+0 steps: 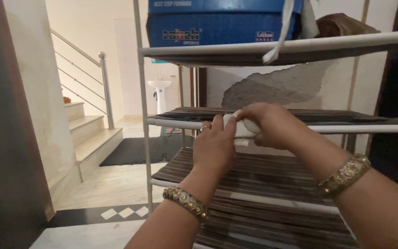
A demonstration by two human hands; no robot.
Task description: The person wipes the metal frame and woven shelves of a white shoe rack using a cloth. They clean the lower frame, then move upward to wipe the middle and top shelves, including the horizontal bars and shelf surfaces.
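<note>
Both my hands meet at the front white rail (355,128) of the middle shelf of a rack. My right hand (272,125) is closed over a small white cloth (241,130) pressed on the rail. My left hand (215,145) touches the same cloth from the left, fingers curled on it. Each wrist wears a gold bangle. The shelves are brown striped fabric (263,173) stretched between white tubes.
A blue cardboard box (217,20) and a brown item (342,24) sit on the top shelf. The rack's white upright (143,115) stands at left. Beyond are stairs with a metal railing (104,87), a dark mat (139,150), a white pedestal basin (160,92). The wall behind has broken plaster (272,87).
</note>
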